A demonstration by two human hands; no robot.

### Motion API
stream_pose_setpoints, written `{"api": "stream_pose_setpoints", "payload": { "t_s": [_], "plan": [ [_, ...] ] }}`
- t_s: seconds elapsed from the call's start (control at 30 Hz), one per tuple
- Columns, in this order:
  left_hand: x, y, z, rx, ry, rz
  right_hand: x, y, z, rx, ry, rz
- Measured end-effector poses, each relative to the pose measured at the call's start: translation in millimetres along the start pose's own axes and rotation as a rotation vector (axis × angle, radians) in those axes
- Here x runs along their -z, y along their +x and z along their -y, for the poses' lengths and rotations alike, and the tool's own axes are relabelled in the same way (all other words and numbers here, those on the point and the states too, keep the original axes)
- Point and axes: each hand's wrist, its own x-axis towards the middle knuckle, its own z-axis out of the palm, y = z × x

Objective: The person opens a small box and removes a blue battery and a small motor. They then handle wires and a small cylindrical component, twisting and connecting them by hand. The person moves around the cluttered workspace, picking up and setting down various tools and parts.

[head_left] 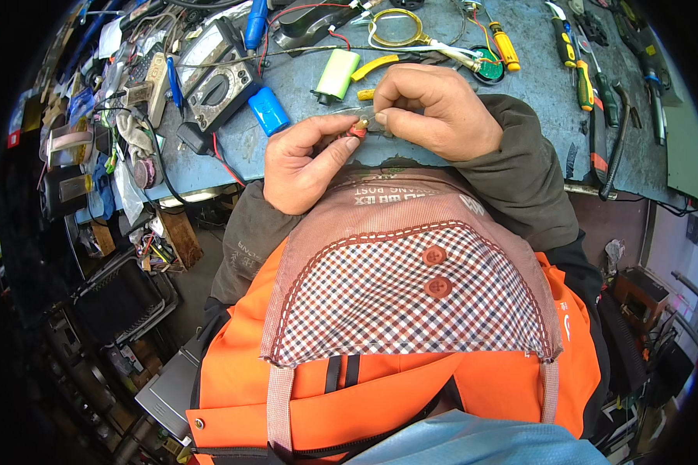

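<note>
Head view: bench (240, 147) blue, scuffed, its near edge running just past the wearer's apron (403, 294); left end heaped with clutter, tools laid along the right. Dim grey floor (209, 256) below on the left, pale wall (678, 240) at far right. Red part (357, 132) with a brass-coloured end is held up at the near edge of the bench, above the apron top. Long axis short, tilted; brass end directed away from the wearer and slightly right, red end toward the wearer. Left hand (309, 161) grasps it between thumb and forefinger. Right hand (434, 112) just beside, fingers curled, thumb near forefinger; cannot tell whether anything is grasped. Beyond the hands: green battery (337, 74), yellow-handled pliers (376, 66), magnifier (396, 29). Blue cylinder (268, 111) near the left hand, meter (217, 81) farther left. Containers: wooden compartment (180, 236) under the bench, left, with loose small coloured items beside its panel; brown box (640, 294) low at right, contents indistinct.
</note>
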Motion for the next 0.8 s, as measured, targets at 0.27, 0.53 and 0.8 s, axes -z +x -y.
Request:
{"api": "stream_pose_setpoints", "payload": {
  "t_s": [0.27, 0.53, 0.8],
  "plan": [
    [-0.1, 1.2, 1.4, 0.005, 0.025, 0.002, -1.2, 1.7, -1.9, 0.069, -0.073, 0.006],
    [3.6, -0.4, 4.0, 0.028, 0.036, 0.056, -1.7, -0.6, 0.9, -0.062, 0.073, 0.022],
    [-3.1, 1.0, 3.8, 0.014, -0.012, -0.007, -0.3, 2.6, -1.4, 0.065, -0.032, 0.072]
  ]
}}
